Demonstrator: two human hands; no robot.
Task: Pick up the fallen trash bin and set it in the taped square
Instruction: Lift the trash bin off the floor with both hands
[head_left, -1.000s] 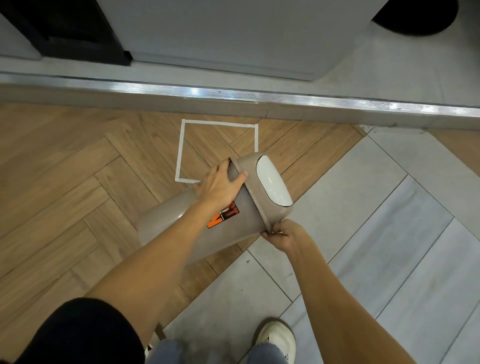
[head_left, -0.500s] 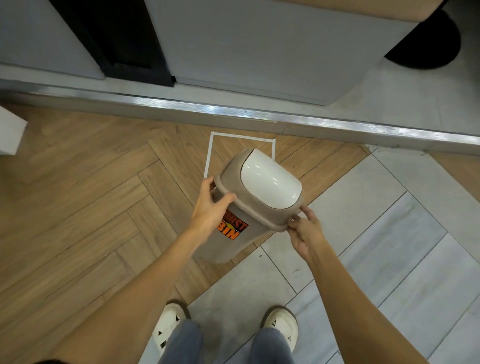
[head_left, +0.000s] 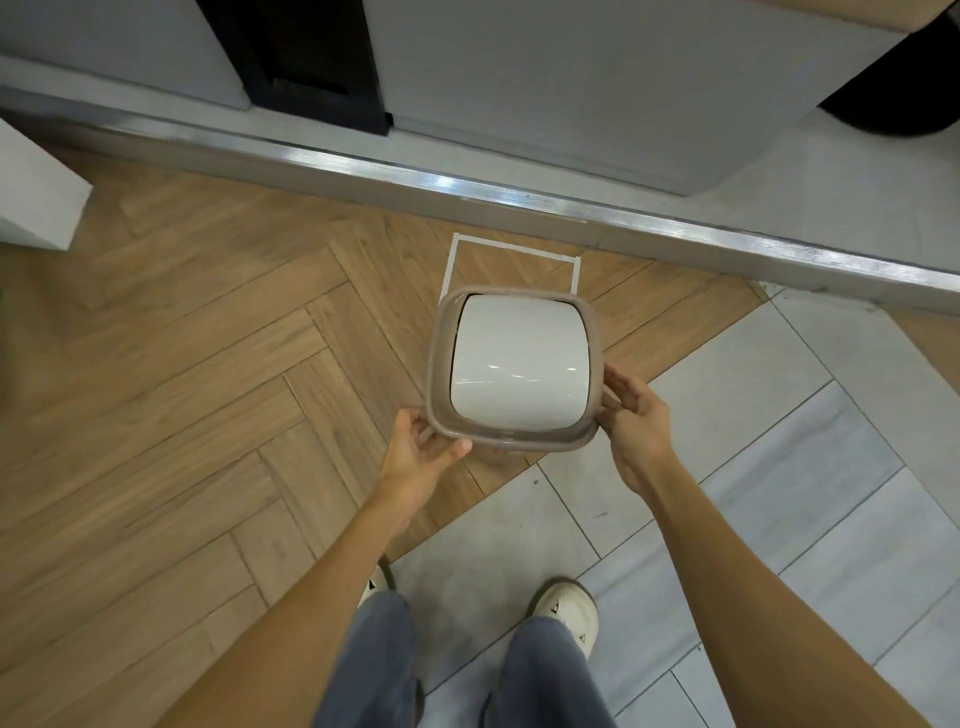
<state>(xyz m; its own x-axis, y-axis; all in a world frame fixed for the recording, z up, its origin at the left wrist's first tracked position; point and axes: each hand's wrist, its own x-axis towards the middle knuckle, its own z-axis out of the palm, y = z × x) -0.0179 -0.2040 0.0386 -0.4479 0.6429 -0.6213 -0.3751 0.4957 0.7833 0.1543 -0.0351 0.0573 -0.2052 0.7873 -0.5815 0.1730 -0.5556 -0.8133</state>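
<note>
Head view | trash bin (head_left: 514, 371) upright at centre, taped square (head_left: 511, 248) at 12 o'clock behind it | left hand (head_left: 422, 451) and right hand (head_left: 635, 420) clamped on rim at 7 and 3 | likely light, stiff, smooth plastic; grip under rim lip.

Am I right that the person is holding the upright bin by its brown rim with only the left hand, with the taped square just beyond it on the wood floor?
Not quite: both hands hold it. The head view shows the left hand and the right hand gripping opposite sides of the bin at its brown rim. The rest stands: the bin is upright, and the taped square lies just beyond it on the wood floor.
</note>
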